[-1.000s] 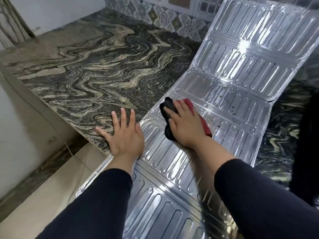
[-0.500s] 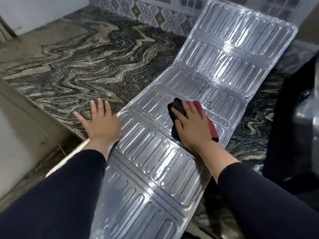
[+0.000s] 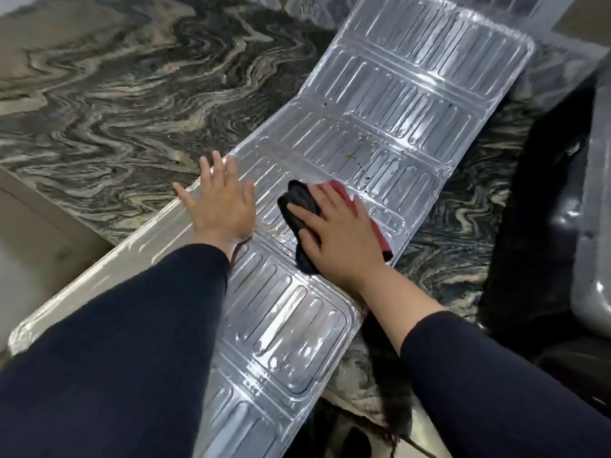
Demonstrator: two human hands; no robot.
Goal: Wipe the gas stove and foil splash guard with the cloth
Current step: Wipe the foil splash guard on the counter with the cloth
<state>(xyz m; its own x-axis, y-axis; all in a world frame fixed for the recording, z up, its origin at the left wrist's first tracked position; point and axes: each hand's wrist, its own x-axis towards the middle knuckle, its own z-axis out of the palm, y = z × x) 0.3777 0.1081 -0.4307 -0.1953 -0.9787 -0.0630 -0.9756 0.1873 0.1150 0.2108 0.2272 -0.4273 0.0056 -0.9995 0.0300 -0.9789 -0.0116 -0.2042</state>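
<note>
A long ribbed foil splash guard (image 3: 390, 94) lies flat across the marbled countertop, running from near left to far right, its far panel bent upward. My right hand (image 3: 340, 236) presses a black and red cloth (image 3: 299, 203) flat onto the guard's middle panel. My left hand (image 3: 221, 200) lies palm down with fingers spread on the guard's left edge, just left of the cloth. Small dark specks dot the foil beyond the cloth. Part of a dark gas stove (image 3: 591, 200) shows at the right edge.
The dark and beige marbled countertop (image 3: 115, 104) spreads to the left and behind the guard. The counter's front edge and a pale floor (image 3: 29, 246) lie at the near left. The guard's near end overhangs that edge.
My left hand has moved from the countertop onto the guard's left edge. The right hand with the cloth has slid a little along the foil, and the view has shifted rightward.
</note>
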